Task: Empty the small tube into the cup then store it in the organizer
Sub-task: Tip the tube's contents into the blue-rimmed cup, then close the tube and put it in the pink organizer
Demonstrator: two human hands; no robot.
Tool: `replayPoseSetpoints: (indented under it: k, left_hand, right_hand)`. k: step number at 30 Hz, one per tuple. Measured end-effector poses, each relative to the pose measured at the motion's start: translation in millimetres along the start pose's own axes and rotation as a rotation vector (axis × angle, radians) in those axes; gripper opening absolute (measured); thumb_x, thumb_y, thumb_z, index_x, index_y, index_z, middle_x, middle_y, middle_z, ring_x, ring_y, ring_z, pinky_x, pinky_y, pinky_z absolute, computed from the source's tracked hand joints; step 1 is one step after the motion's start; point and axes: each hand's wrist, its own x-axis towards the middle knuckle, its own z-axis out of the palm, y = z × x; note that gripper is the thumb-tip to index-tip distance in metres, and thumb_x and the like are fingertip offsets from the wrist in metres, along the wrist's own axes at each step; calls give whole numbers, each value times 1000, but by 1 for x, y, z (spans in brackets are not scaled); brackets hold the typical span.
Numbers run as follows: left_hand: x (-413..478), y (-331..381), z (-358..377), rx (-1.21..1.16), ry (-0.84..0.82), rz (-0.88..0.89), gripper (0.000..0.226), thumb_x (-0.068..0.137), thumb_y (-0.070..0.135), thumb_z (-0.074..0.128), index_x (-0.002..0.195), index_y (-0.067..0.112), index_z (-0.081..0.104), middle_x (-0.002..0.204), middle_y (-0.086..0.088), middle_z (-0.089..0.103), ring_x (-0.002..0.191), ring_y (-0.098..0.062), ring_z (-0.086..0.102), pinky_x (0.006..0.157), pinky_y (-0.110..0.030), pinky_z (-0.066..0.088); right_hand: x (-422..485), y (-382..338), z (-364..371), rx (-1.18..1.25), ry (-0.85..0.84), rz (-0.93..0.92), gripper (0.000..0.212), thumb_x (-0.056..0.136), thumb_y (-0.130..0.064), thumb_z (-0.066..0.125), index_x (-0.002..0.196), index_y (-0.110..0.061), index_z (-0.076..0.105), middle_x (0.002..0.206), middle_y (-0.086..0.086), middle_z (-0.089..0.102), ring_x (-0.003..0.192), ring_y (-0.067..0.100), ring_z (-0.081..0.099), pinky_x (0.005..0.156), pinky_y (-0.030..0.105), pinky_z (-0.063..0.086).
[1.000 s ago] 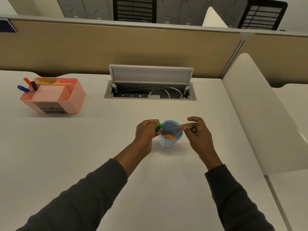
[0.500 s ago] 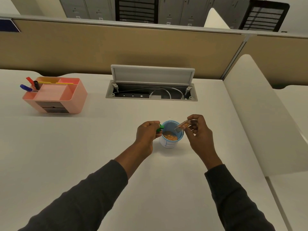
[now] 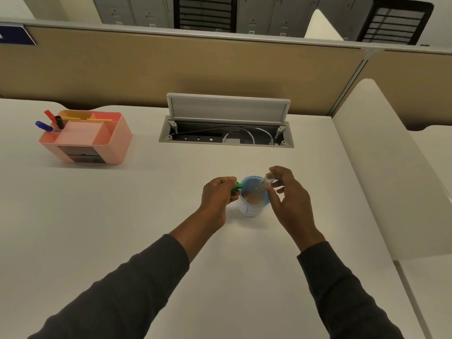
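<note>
Tube tilts mouth-down toward lower left over the cup, pinched by right hand; left hand grips a green cap. Organizer sits upper left.

Both arms wear dark grey long sleeves pushed up the forearm, leaving each hand bare.

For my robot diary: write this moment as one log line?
step: pouring | right hand: tilts small clear tube over blue paper cup | left hand: holds green cap

White desk with blue cup and pink organizer.
</note>
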Motion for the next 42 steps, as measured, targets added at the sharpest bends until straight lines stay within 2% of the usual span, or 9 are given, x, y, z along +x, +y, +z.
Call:
replayPoseSetpoints:
  k: [3,9,13,15,19,22,25,35,42]
  left_hand:
    - [0,1,0,-1,4,-4,16,93,6,56,90,17,67,110,-17,70,102,-32,68,82,-33,58]
    - [-3,2,0,-14,-6,4,17,93,6,58,86,19,67,106,-15,71,91,-26,68,77,-30,58]
    - [-7,3,0,-13,-21,14,16,92,5,58,88,17,68,109,-19,71,93,-28,69,81,-32,59]
    - [-11,5,0,-19,-36,18,15,92,5,59,89,16,68,111,-20,71,98,-31,69,83,-34,58]
    - [-21,10,-7,-20,-84,57,14,92,5,61,91,17,69,111,-18,71,106,-35,69,84,-34,58]
    - [-31,14,-14,-22,-127,111,14,92,8,63,93,19,71,106,-10,73,100,-28,72,77,-28,59]
    - [-42,17,-24,-33,-156,157,16,91,10,65,96,22,74,99,-2,76,86,-17,76,72,-22,59]
    - [-74,24,-55,28,-144,297,21,92,12,65,110,19,74,102,1,77,93,-16,74,73,-18,58]
    - [-97,39,-89,114,-151,412,24,94,19,61,115,17,73,101,-3,78,93,-21,74,87,-34,60]
  right_hand:
    - [-4,0,3,-36,-6,-7,40,94,-21,68,132,-16,56,121,4,70,100,20,66,84,34,58]
    - [-2,-4,3,-23,62,-46,42,95,-18,66,136,-13,57,127,8,69,106,22,66,89,37,58]
    - [2,-5,4,88,65,7,43,95,-17,67,136,-14,56,121,6,70,95,13,66,81,6,48]
    - [0,-7,4,179,121,56,40,96,-15,67,134,-14,58,114,4,71,91,7,65,77,-1,47]
    - [-4,-16,-1,557,184,368,31,97,-18,64,128,-18,60,113,6,73,96,17,73,87,29,61]
    - [-13,-31,-3,797,151,478,26,97,-18,64,123,-18,61,111,7,74,92,17,75,84,30,61]
    - [-23,-46,-1,847,138,473,22,98,-16,63,120,-17,60,112,6,75,92,18,76,83,29,60]
    - [-42,-86,10,780,69,356,21,94,-16,68,114,-20,63,110,-3,74,93,15,75,73,16,57]
    - [-56,-116,9,620,21,161,18,92,-21,69,107,-22,59,94,-12,74,89,14,76,76,17,58]
